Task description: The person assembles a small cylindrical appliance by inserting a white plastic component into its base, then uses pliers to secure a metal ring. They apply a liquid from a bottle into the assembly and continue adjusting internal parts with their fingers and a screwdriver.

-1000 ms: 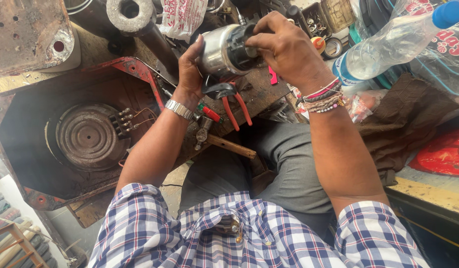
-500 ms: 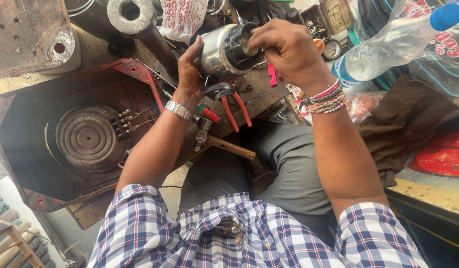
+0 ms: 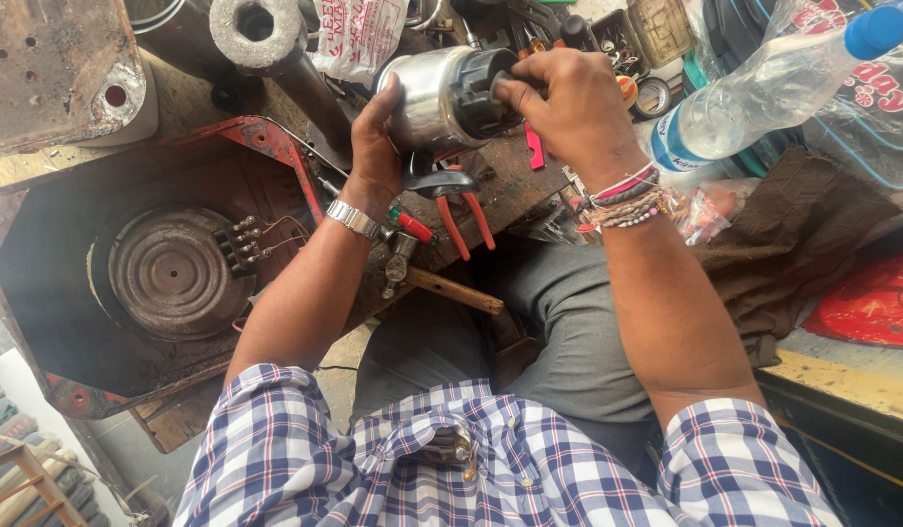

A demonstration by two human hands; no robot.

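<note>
Since half a second ago we've barely shifted; both hands stay on the part. Head view: our left hand [image 3: 373,156] cups the shiny silver metal cylinder with a black end cap [image 3: 449,96], fingers wrapped round its side. Our right hand [image 3: 568,112] closes its fingers over the black cap. The cylinder sits raised above the cluttered wooden workbench [image 3: 515,185], just over the red-handled pliers [image 3: 451,200]. Clear plastic water bottle with blue cap [image 3: 763,98] lies to the right.

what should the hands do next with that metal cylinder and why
Probably keep the left hand bracing the silver cylinder and give the black end cap another small turn with the right hand. The fingers already pinch the cap, which sits on the body, and the pliers lie unused below.
</note>
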